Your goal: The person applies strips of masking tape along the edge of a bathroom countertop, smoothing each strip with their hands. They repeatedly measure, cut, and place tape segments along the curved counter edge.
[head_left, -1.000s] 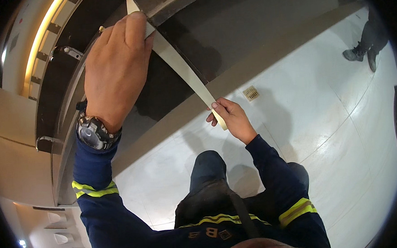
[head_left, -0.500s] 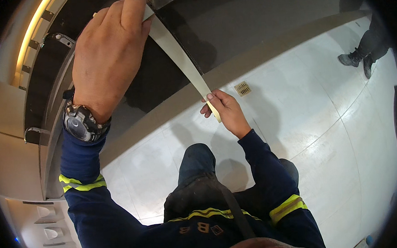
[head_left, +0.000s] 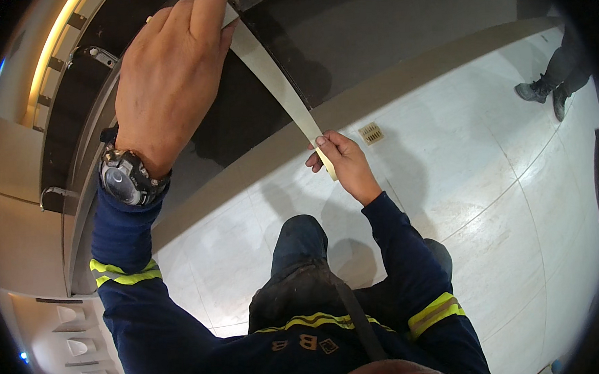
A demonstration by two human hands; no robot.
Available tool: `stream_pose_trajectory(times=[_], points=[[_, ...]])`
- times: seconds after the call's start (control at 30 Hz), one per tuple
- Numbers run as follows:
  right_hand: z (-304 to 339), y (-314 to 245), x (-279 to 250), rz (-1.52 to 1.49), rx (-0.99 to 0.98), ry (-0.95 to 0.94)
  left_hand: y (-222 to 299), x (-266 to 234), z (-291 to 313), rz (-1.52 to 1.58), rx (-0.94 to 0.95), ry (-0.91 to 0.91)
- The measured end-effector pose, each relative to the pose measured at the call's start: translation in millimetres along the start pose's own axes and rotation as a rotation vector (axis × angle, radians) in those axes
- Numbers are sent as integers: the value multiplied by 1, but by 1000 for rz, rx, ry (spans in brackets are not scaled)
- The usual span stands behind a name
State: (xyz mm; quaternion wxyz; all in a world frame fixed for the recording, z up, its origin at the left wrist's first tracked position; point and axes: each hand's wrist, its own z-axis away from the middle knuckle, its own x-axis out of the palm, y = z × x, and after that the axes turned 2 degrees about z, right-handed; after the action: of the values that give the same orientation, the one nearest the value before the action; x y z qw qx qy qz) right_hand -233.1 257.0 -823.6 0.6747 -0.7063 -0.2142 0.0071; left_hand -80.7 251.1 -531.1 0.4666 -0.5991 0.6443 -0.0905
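A long, flat strip of cream tape (head_left: 266,70) runs taut and slanting between my two hands. My left hand (head_left: 172,75), back upward and wearing a wristwatch, is closed on its upper end by the dark panel's edge. A small pale tip pokes out past the knuckles; what else lies under that palm is hidden. Lower down and to the right, my right hand (head_left: 344,161) pinches the strip between thumb and fingers. Its loose end hangs a little below that pinch. Along the strip lies a dark panel (head_left: 242,119), apparently part of a counter or cabinet.
A metal bracket (head_left: 99,56) and a lit light strip (head_left: 52,47) are at the upper left. Wall urinals (head_left: 81,347) show at the lower left. A drain grate (head_left: 371,133) sits in the tiled floor (head_left: 468,178). Another person's shoes (head_left: 542,93) stand at the far right.
The whole view has shifted slightly, so hands and strip appear a little to the right. Both hands keep the same hold on the tape.
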Motion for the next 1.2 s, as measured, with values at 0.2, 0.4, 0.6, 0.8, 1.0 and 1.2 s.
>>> stream_pose_trajectory(times=[0.2, 0.4, 0.6, 0.8, 1.0, 1.2], points=[[1, 1, 0, -45, 5, 13, 3, -2, 1, -28, -41, -53], [1, -1, 0, -36, 19, 8, 1, -1, 1, -55, -16, -4], [0, -3, 2, -27, 15, 21, 2, -2, 0, -23, -6, -13], [-1, 0, 2, -36, 13, 27, 1, 1, 2, -17, 4, -9], [-2, -2, 4, -16, 24, 29, 0, -2, 3, -35, -19, 1], [1, -3, 3, -18, 11, 33, -1, 0, 2, -22, -10, -1]])
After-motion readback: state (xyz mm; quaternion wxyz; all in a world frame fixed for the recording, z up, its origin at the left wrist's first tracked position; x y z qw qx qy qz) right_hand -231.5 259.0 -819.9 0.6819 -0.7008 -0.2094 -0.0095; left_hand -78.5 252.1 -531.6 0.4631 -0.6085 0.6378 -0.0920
